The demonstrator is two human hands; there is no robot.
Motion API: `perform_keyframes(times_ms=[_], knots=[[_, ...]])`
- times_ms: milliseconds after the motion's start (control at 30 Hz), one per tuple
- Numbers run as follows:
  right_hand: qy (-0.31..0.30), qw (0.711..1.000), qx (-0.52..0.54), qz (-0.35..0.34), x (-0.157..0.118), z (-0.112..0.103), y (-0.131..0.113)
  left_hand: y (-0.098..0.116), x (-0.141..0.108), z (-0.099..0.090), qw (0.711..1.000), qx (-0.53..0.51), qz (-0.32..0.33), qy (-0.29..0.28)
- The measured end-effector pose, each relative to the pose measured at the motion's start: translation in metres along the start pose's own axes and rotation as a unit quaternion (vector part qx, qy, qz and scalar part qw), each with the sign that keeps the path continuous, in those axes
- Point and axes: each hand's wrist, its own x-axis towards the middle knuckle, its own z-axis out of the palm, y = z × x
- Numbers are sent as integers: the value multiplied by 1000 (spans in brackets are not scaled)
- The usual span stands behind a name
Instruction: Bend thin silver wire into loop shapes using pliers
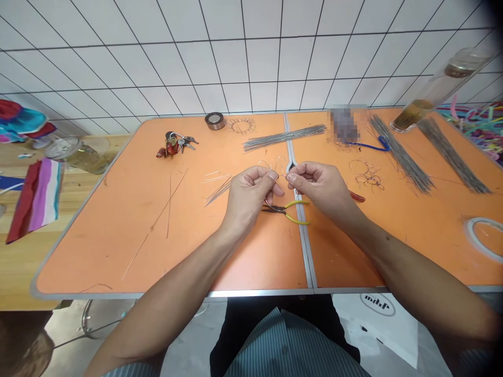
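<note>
Striped shirt front and dark trousers sit lowest in view, just behind the table edge, with both bare forearms reaching forward over the orange folding table. Left hand and right hand are closed in a pinch, thumbs and bent fingers gripping a thin bent wire between them, its loops rising above the knuckles near the table's central metal seam. Directly beneath the hands lie yellow-handled pliers, partly under the left palm, with a red tool handle poking out just past the right hand. Left of the hands sits a small bunch of short straight wires, and two long loose wires lie farther out. Ahead are a bundle of straight wire rods, a wire ring, a roll of tape and a bunch of keys. To the right are bent wire pieces, two long wire bundles, a blue cord and a tilted glass bottle, with white-tiled wall beyond
</note>
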Motion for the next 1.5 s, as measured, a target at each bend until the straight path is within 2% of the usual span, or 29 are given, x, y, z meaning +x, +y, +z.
perform_keyframes(times_ms=[100, 333, 700, 833, 933, 1033, 1133, 1500], knots=[[15, 1000, 15, -11, -1, 3, -4, 0, -1, 0, 1000, 9, 5, 1], [-21, 1000, 14, -16, 0, 2, -5, -1, 1, -1, 1000, 8, 4, -4], [55, 998, 0, -11, -3, 9, -13, -4, -3, -1, 998, 45, 23, -26], [8, 1000, 6, -5, -2, 4, -12, -3, -2, -2, 998, 48, 27, -19], [-24, 999, 9, -26, 0, 0, -9, -2, 0, -3, 998, 36, 29, -36], [5, 999, 13, -49, 1, -3, -6, -2, 1, -4, 998, 19, 20, -62], [29, 999, 15, -41, 3, -6, -4, -3, 0, -3, 997, 22, 17, -69], [28, 999, 42, -16, 3, -10, -7, -6, -3, -3, 996, 28, 33, -75]])
